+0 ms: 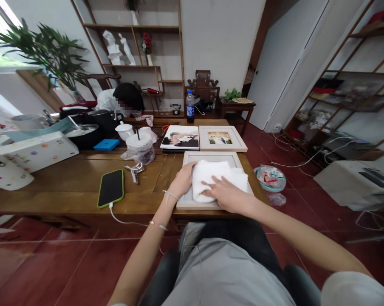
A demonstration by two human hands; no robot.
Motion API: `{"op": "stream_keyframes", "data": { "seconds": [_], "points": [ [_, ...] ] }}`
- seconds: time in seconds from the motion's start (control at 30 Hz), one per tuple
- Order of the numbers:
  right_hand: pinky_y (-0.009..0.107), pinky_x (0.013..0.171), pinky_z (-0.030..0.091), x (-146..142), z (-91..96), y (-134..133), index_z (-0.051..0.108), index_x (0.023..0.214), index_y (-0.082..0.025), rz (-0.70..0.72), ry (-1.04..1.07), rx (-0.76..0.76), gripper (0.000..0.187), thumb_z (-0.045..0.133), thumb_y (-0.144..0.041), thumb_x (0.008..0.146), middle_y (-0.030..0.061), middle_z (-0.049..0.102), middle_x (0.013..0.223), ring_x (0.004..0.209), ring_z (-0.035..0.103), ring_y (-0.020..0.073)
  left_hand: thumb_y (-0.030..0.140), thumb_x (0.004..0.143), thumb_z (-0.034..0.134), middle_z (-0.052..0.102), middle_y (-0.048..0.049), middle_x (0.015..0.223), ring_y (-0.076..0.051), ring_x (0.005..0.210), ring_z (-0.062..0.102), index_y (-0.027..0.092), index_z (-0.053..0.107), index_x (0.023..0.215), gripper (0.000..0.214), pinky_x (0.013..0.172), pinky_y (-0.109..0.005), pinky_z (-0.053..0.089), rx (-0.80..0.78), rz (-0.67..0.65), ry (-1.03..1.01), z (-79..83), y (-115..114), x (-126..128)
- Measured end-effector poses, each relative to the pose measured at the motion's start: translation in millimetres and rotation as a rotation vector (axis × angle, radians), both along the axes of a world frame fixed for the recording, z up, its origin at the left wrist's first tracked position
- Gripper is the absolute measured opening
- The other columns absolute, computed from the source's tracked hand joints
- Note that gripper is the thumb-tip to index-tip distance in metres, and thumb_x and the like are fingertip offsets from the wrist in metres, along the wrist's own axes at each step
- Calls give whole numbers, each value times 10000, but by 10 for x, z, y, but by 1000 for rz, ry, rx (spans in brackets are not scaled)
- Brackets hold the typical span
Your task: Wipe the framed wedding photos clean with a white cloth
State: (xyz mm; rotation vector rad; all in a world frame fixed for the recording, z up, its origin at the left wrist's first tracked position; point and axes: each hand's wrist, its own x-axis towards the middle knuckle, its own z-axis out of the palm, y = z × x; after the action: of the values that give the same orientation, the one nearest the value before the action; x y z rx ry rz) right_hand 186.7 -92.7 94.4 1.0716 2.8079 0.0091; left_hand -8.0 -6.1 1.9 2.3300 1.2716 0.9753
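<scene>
A light wooden picture frame (207,206) lies flat at the table's front edge, directly before me. On top of it is a folded white cloth (225,168), which covers much of its inner area. My right hand (225,193) rests on the cloth with fingers spread, pressing it from above. At the frame's left rim, my left hand (183,179) grips the side, its fingertips beside the cloth and partly hidden by it. Just behind lie a second frame (239,144) holding a small photo, and a photo album (180,138) with a picture on its cover.
Left on the wooden table are a charging phone (111,188), a metal clamp-like tool (134,172), a bagged cup (140,148), a blue box (106,145) and a white carton (39,151). A bottle (190,106) stands behind. Across the table a person (125,100) leans down. A bin (271,177) sits right.
</scene>
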Motion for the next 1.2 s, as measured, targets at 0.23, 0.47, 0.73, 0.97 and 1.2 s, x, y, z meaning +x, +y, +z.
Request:
{"op": "stream_keyframes", "data": {
  "seconds": [0.23, 0.47, 0.73, 0.97, 1.2],
  "points": [
    [390, 900, 441, 112, 264, -292, 546, 1277, -313, 83, 94, -244, 700, 404, 53, 698, 79, 589, 1271, 1170, 533, 256, 117, 889, 380, 542, -138, 1313, -234, 1220, 508, 147, 484, 1282, 408, 1049, -432, 391, -12, 4, 15, 31, -23, 17],
    [295, 901, 406, 245, 223, 147, 597, 1230, -271, -37, 166, -214, 675, 420, 76, 679, 69, 624, 1224, 1099, 576, 216, 144, 908, 375, 552, -124, 1304, -230, 1220, 511, 175, 492, 1278, 389, 1043, -430, 401, -8, -13, -5, 42, -32, 5],
    [440, 974, 328, -120, 525, 999, 554, 1267, -230, -251, 263, 449, 524, 366, 1, 837, 112, 542, 1314, 1247, 418, 297, 135, 906, 376, 549, -118, 1308, -224, 1243, 490, 168, 557, 1198, 345, 1056, -424, 394, 38, -30, 17, -35, 37, -9],
    [429, 1016, 294, -273, -111, 1143, 583, 1219, -238, -43, 134, 181, 554, 379, 40, 786, 88, 605, 1242, 1308, 374, 235, 146, 905, 388, 603, -104, 1217, -226, 1169, 548, 198, 572, 1187, 340, 1012, -415, 435, 26, -35, 33, 35, 0, -6],
    [369, 960, 350, 419, -43, 1010, 660, 1128, -264, -212, 113, 163, 557, 386, 29, 742, 87, 611, 1229, 1146, 544, 235, 145, 907, 385, 554, -107, 1314, -215, 1250, 490, 165, 601, 1160, 334, 1070, -416, 391, 42, -33, -2, -50, 43, -9]
  ]
}}
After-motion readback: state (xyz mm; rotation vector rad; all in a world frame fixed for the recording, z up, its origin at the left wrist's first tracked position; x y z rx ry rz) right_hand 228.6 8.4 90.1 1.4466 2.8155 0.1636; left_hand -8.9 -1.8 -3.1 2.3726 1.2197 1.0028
